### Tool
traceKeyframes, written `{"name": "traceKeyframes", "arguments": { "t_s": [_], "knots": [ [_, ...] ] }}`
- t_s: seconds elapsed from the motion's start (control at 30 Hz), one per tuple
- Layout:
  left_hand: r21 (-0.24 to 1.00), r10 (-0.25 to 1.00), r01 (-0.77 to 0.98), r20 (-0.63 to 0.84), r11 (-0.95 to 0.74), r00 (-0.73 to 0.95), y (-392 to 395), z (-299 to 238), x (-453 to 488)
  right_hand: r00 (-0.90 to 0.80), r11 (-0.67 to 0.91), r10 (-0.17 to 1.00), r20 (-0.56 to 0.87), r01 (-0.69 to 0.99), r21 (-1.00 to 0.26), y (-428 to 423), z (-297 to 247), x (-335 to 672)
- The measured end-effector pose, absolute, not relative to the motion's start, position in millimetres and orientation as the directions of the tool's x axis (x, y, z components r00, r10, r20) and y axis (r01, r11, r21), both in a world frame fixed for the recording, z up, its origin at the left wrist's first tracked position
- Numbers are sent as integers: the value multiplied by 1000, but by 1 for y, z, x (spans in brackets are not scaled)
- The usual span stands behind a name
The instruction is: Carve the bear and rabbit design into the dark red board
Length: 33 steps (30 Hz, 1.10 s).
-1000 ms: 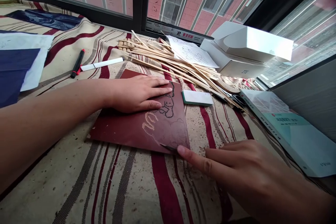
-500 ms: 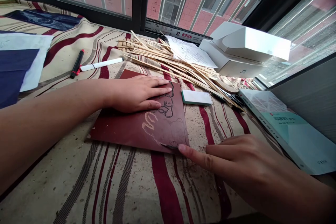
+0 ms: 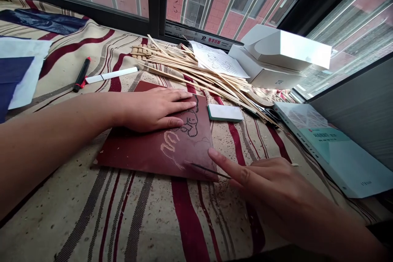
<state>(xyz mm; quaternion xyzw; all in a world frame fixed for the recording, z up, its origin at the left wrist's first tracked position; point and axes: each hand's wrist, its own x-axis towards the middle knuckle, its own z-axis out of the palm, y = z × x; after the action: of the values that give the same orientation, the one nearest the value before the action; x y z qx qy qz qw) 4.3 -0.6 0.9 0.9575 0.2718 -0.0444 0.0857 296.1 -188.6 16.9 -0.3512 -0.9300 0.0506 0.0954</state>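
Observation:
A reddish-brown carving sheet point(image 3: 132, 155) lies on the striped cloth, bearing dark outlined figures and pale cut lines. My left hand point(image 3: 156, 110) rests flat on its upper part, fingers stretched out to the right. In my right hand point(image 3: 267, 184) is a thin dark carving tool point(image 3: 208, 169), its handle hidden in the grip. The index finger is lifted off the tool and points up-left. The tool's tip is over the lower right of the sheet, near the pale lines; whether it touches I cannot tell.
Behind the sheet are a white eraser-like block point(image 3: 225, 113), thin wooden sticks point(image 3: 184, 67), a drawing on paper point(image 3: 216, 59) and a white box point(image 3: 276, 57). A book point(image 3: 334, 143) lies at right, a black marker point(image 3: 82, 74) and a white pen point(image 3: 112, 74) at left. Crumbs dot the striped cloth point(image 3: 153, 221).
My right index finger has risen from the tool, and more of the tool's shaft shows. My left hand stays on the sheet. The whole view has shifted slightly.

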Motion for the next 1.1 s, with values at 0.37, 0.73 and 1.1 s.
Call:
{"name": "traceKeyframes", "arguments": {
  "t_s": [0.37, 0.73, 1.1],
  "knots": [
    [132, 517, 532, -134, -836, 846, -2, 3, 5, -782, 778, 621, 44, 609, -152, -185, 25, 295],
    [127, 522, 540, -148, -832, 840, -1, 2, 5, -804, 806, 592, 45, 592, -22, -189, 36, 283],
    [122, 522, 540, -150, -833, 839, -4, 4, 7, -797, 799, 601, 51, 601, -22, -193, 35, 279]
  ]
}}
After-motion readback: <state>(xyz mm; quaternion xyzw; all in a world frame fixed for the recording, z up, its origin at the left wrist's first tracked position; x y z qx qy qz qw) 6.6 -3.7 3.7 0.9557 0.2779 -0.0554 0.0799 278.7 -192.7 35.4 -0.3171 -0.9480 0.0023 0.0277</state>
